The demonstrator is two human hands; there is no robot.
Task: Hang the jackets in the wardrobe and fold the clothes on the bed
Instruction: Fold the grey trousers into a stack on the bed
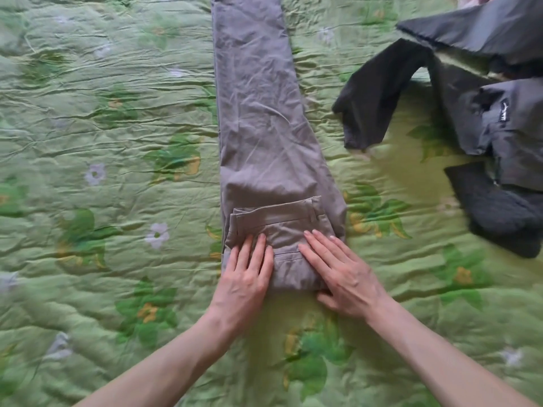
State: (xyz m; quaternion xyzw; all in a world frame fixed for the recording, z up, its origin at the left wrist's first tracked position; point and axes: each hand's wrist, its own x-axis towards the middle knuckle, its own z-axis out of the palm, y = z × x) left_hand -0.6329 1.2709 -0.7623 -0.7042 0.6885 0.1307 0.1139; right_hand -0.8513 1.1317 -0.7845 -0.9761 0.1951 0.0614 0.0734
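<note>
Grey-beige trousers lie lengthwise on the bed, legs stacked and running away from me. Their waistband end is folded over onto the legs at the near end. My left hand rests flat on the left part of that fold, fingers spread. My right hand lies flat on the right part, its thumb tucked at the fold's near edge. Neither hand grips the cloth from what I can see.
A green floral quilt covers the bed. A heap of dark grey clothes, with a sleeve hanging toward the trousers, lies at the right. A dark fleece piece sits below it.
</note>
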